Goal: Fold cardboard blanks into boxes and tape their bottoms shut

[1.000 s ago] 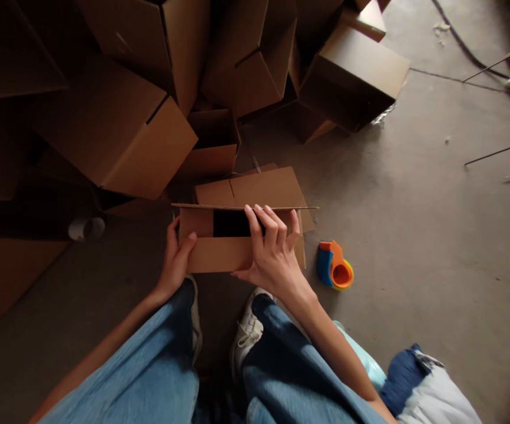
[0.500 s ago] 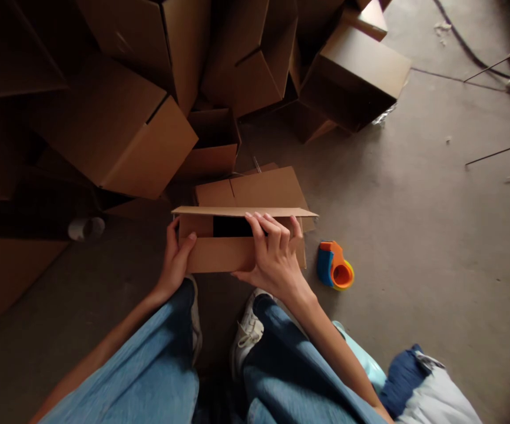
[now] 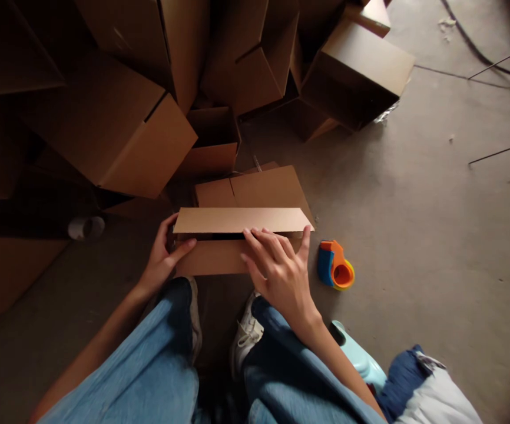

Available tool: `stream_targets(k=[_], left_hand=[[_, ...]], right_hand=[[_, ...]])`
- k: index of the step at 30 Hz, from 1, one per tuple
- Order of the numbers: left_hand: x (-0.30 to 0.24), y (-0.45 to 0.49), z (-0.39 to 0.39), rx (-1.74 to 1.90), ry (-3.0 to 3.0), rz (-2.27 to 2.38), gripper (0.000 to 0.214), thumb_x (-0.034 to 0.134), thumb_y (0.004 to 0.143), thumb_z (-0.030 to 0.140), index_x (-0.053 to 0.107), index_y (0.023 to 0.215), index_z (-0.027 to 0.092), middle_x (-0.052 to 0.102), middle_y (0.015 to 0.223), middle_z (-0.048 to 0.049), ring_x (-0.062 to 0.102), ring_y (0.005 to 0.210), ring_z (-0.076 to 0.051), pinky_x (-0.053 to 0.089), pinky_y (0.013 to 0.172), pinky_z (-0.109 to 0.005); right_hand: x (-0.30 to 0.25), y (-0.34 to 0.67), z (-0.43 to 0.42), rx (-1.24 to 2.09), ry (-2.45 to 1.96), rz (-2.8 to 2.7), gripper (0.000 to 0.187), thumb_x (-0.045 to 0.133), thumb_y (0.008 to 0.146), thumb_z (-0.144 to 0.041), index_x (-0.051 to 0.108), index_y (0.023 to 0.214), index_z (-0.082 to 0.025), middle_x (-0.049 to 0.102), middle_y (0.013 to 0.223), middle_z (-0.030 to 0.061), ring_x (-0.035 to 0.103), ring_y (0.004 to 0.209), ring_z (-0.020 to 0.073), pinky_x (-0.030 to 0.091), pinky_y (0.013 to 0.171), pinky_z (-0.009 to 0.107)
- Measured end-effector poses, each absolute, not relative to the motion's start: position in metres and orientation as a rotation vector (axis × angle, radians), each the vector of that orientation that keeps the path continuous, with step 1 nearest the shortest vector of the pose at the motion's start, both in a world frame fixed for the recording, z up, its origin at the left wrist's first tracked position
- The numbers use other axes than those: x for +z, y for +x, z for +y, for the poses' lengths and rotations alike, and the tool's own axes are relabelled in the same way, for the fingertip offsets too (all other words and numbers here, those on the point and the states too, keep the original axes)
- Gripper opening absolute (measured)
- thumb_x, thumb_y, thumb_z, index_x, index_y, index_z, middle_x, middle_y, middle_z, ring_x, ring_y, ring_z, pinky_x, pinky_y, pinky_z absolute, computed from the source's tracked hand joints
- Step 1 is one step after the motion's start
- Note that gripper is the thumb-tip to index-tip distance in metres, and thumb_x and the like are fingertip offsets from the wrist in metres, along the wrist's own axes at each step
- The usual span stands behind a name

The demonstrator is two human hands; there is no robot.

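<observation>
A small cardboard box [image 3: 211,258] is between my hands, just above my shoes. Its top flap [image 3: 237,220] is tilted down towards me, with a narrow dark gap left under its near edge. My left hand [image 3: 163,250] grips the box's left end, thumb over the front wall and fingers behind. On the right side, my right hand [image 3: 281,265] has its fingertips on the flap's near edge and its thumb against the front wall. An orange and blue tape dispenser [image 3: 335,265] lies on the floor right of the box.
Behind the box lies a flattened piece of cardboard [image 3: 259,187]. Several large open cartons [image 3: 140,135] are heaped at the back and left. A white tape roll [image 3: 86,228] sits at left. A light blue plastic object [image 3: 361,356] and some cloth [image 3: 431,391] are at lower right.
My right hand has brought the top flap down towards me, so the opening has narrowed to a slit. My left hand has shifted slightly left, still on the box's end.
</observation>
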State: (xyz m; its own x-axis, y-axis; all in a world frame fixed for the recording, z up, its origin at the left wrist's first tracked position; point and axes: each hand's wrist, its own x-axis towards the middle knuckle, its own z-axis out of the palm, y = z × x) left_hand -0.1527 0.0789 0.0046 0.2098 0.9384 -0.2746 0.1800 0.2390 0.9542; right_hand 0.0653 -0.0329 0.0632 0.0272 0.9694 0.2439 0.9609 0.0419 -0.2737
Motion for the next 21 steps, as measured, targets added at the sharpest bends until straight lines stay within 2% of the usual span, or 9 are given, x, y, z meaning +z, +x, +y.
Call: stream_targets(k=[2,6,9,13,21], left_hand=[[0.004,-0.155,0.082,0.780,1.277,1.230,0.072,0.085,0.068,0.045,0.055,0.131,0.027,0.059,0.140,-0.0107,0.058,0.125,-0.032,0.050,0.104,-0.046],[-0.001,-0.156,0.083,0.796,1.350,1.221,0.077,0.085,0.068,0.046,0.052,0.135,0.027,0.054,0.145,-0.0110,0.053,0.133,-0.032,0.045,0.110,-0.048],[-0.005,-0.157,0.083,0.819,1.405,1.222,0.079,0.086,0.068,0.048,0.051,0.136,0.027,0.053,0.146,-0.0116,0.051,0.135,-0.031,0.040,0.114,-0.049],[-0.005,-0.157,0.081,0.833,1.468,1.216,0.079,0.085,0.068,0.050,0.051,0.136,0.027,0.053,0.146,-0.0118,0.052,0.134,-0.031,0.042,0.113,-0.048],[-0.004,-0.158,0.076,0.864,1.468,1.172,0.082,0.082,0.071,0.051,0.048,0.141,0.027,0.050,0.149,-0.0129,0.051,0.135,-0.031,0.042,0.113,-0.049]], right_hand=[[0.069,0.063,-0.032,0.016,-1.972,-1.971,0.037,0.050,0.103,-0.026,0.058,0.139,-0.024,0.069,0.133,0.0031,0.064,0.118,0.0211,-0.006,0.123,0.064],[0.075,0.060,-0.030,-0.033,-1.978,-2.018,0.035,0.050,0.103,-0.022,0.061,0.136,-0.021,0.070,0.131,0.0022,0.066,0.115,0.0204,-0.008,0.125,0.062],[0.077,0.061,-0.029,-0.025,-1.979,-2.032,0.033,0.050,0.102,-0.020,0.064,0.133,-0.020,0.071,0.129,0.0019,0.069,0.111,0.0196,-0.003,0.127,0.058],[0.076,0.060,-0.027,0.019,-1.991,-2.027,0.031,0.053,0.100,-0.019,0.067,0.128,-0.022,0.074,0.124,0.0010,0.072,0.102,0.0188,0.006,0.128,0.057],[0.074,0.059,-0.025,0.053,-2.010,-2.022,0.027,0.055,0.099,-0.017,0.071,0.121,-0.020,0.076,0.116,0.0014,0.073,0.093,0.0177,0.010,0.128,0.056]])
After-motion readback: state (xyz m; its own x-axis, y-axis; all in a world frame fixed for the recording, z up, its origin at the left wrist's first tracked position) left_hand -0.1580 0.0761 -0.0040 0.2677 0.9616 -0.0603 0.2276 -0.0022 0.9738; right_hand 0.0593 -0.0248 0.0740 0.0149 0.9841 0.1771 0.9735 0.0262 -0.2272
